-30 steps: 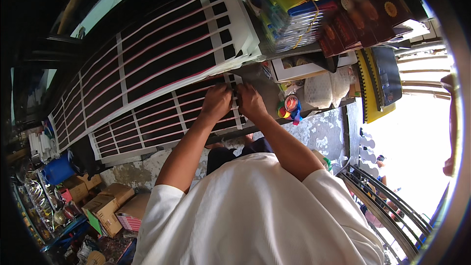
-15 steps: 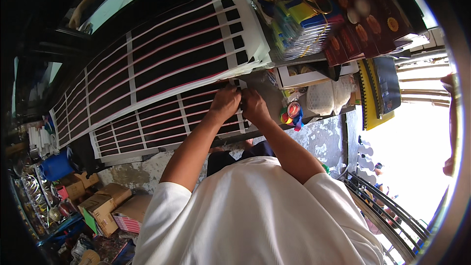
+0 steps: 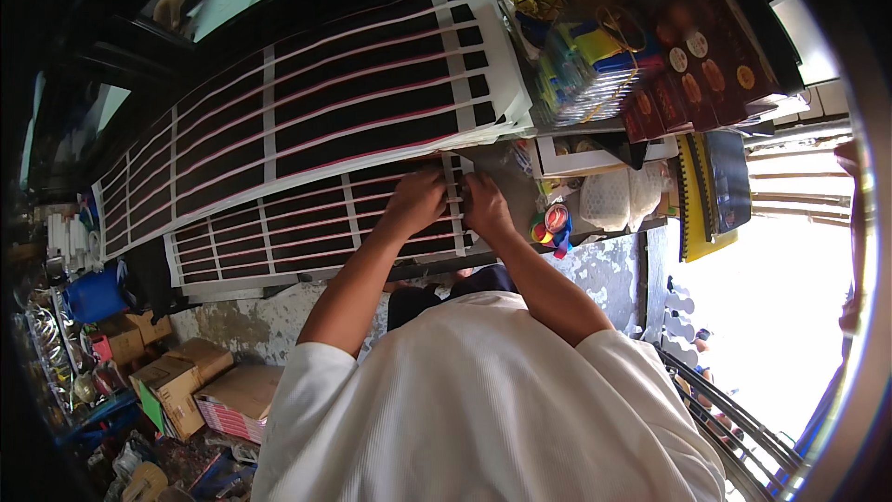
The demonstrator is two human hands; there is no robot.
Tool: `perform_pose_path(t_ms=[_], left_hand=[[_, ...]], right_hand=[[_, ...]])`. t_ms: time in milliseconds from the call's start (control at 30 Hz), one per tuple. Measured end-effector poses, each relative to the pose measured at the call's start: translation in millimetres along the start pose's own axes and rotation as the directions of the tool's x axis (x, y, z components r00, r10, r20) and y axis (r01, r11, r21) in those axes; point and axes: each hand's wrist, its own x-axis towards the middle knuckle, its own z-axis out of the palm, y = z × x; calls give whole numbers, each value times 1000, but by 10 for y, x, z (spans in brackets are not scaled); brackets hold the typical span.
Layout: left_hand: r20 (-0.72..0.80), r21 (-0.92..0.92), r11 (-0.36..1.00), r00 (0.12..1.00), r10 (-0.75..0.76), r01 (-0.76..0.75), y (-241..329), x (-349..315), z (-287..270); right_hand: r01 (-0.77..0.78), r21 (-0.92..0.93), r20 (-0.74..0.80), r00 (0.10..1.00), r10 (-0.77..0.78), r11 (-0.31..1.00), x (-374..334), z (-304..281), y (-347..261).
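On the counter, a smaller black sheet with white and red stripes lies partly under a larger stack of like striped sheets. My left hand rests over the smaller sheet near its right end, its fingers curled closed. My right hand is closed at that sheet's right edge, fingertips turned down against the pale margin. A short gap with a light crossing strip separates the two hands. What the fingers pinch, if anything, is hidden.
Right of the hands lie ribbon rolls and a white-wrapped bundle. Behind them stand a stack of clear plastic cases and dark red boxes. Spiral-bound books hang over the counter's right end. Cardboard boxes sit lower left.
My left hand has moved a little left, away from my right hand, so the gap between them is wider. The whole view has shifted slightly.
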Motion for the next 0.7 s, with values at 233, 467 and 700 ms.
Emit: perform_pose_path(t_ms=[233,467,700], left_hand=[[-288,139,847,839,-461,513,-632,-1189,-450],[-8,160,755,765,-644,636,-818,-1514,-464],[1,170,709,719,-695,684,-796,-1500,-407]], right_hand=[[-102,56,-30,994,104,993,151,-2,3],[-38,-136,-64,998,29,990,243,112,-87],[-152,-30,-86,985,149,988,372,221,-49]])
